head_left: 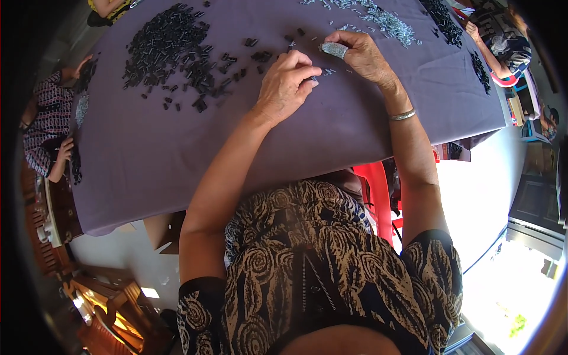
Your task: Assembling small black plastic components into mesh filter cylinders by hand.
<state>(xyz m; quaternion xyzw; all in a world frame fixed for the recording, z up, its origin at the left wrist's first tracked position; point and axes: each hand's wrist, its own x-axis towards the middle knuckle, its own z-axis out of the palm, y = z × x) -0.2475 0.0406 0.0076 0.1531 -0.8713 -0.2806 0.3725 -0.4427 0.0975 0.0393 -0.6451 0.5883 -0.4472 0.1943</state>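
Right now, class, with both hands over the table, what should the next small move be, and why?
The best move is probably to bring the left hand nearer the right hand: the left fingers appear to pinch a small piece, partly hidden, the right hand holds a pale oblong thing, and a gap separates the two.

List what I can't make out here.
- Head view: most of the small piece at the left hand's fingertips, covered by that hand.
- Head view: one end of the silvery object, covered by the right hand.
- Head view: far side of the clear pieces, cut off by the top edge.
- Head view: lower black pieces, buried in their heap.
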